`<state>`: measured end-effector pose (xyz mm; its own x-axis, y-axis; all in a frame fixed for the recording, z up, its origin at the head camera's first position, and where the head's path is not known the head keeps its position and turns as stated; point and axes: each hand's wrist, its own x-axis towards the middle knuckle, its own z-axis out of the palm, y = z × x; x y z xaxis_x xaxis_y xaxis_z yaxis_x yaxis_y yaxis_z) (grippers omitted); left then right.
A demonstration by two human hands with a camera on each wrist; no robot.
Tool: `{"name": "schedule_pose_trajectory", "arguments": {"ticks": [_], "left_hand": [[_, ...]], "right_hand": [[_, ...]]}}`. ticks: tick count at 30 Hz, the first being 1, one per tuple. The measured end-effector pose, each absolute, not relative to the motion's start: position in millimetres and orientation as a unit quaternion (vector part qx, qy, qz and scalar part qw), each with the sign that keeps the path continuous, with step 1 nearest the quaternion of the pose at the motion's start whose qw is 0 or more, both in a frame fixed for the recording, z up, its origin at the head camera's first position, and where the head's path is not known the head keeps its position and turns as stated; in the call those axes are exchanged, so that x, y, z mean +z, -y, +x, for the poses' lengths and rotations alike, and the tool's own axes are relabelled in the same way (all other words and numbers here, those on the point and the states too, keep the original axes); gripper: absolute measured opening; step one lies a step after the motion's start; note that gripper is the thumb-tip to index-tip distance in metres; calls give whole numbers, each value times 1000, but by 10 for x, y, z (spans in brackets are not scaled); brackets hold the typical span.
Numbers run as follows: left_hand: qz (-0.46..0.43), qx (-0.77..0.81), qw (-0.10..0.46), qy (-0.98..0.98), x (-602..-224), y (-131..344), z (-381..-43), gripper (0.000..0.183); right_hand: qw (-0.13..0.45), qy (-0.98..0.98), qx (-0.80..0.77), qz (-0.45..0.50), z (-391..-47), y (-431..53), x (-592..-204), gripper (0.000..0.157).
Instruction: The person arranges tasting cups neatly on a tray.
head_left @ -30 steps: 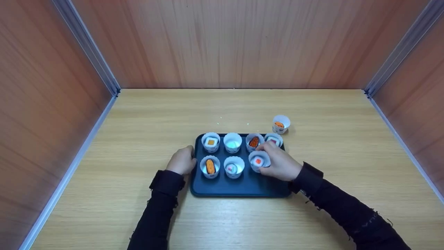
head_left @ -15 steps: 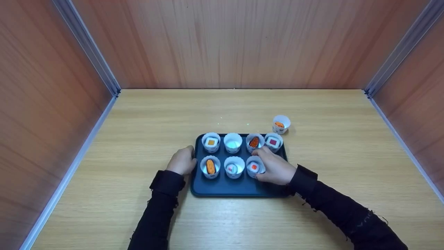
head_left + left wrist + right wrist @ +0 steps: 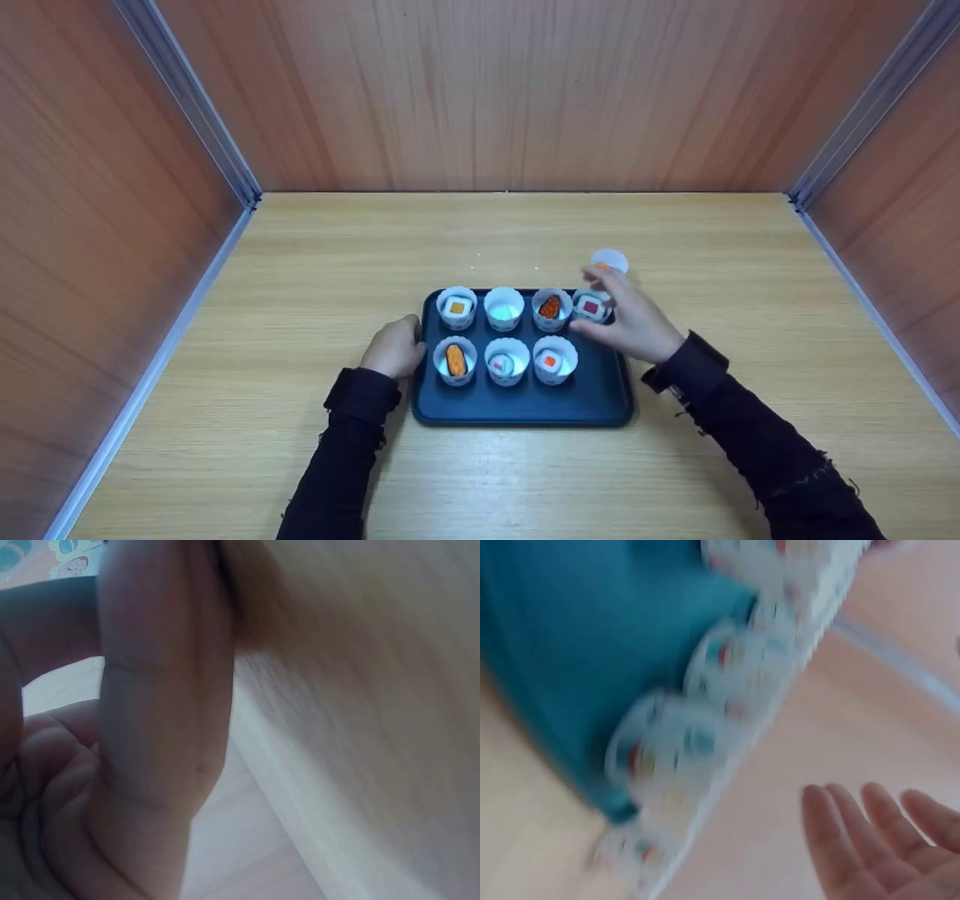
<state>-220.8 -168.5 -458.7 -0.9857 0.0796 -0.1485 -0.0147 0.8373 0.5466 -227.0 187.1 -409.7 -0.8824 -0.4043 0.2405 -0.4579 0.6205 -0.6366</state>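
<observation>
My left hand [image 3: 394, 346] grips the left edge of a dark blue tray [image 3: 517, 409]; its curled finger [image 3: 161, 690] fills the left wrist view. My right hand [image 3: 634, 319] hovers with spread fingers over the tray's back right corner, holding nothing. Below it, a paper cup [image 3: 591, 309] with a white piece topped dark red is partly covered. Just past the fingertips, a paper cup [image 3: 611, 259] with an orange piece stands off the tray, mostly hidden. A paper cup [image 3: 555, 361] with a white and orange-red piece stands rightmost in the front row.
Several more paper cups stand in two rows on the tray, among them one with an orange piece [image 3: 455, 361] and one with a reddish-brown piece [image 3: 550, 307]. Wooden panels [image 3: 510, 97] enclose the table [image 3: 337, 262] at the back and sides.
My right hand set the cup with the orange-red piece down in the front row, let go and moved back and right toward the off-tray cup. My left hand stayed put.
</observation>
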Motion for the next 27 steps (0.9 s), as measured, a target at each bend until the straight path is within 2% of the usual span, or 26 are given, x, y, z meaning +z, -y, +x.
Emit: {"name": "schedule_pose_trajectory", "arguments": {"ticks": [5, 8, 17, 27], "left_hand": [[18, 286, 79, -955, -4587, 1686, -2202, 6], [14, 288, 82, -954, -4586, 1685, -2201, 5], [14, 290, 82, -953, -4591, 1674, -2212, 5], [13, 292, 84, -953, -4597, 1682, -2214, 6]], "right_hand": [[107, 895, 388, 194, -2522, -2085, -4057, 81], [118, 897, 392, 163, -2679, -2185, -4056, 82], [39, 927, 364, 86, -3081, -2311, -4165, 101], [-54, 943, 324, 64, -3268, -2229, -4328, 96]]}}
